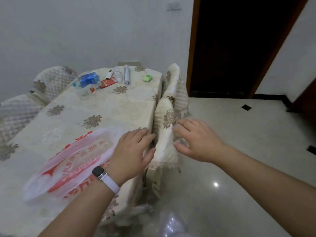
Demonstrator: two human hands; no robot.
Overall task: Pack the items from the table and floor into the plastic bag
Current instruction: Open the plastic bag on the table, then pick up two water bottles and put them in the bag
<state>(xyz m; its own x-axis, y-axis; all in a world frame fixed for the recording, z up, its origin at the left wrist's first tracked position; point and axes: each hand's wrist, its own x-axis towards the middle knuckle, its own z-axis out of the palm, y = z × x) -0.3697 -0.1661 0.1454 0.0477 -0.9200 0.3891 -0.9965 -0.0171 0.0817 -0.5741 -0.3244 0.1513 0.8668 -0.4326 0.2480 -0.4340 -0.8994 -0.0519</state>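
Note:
A white plastic bag with red print lies flat on the near part of the table. My left hand, with a watch on the wrist, hovers over the bag's right edge, fingers spread, holding nothing. My right hand is open beside the top of the near chair back. At the table's far end lie a blue tissue pack, a red packet, a clear bottle, a grey tube, a green packet, a small white item and a clear bottle with a red label.
Cloth-covered chairs stand at the table's right side and left side. A dark open doorway is at the back right. Glossy tiled floor spreads to the right. Something clear and shiny lies on the floor near me.

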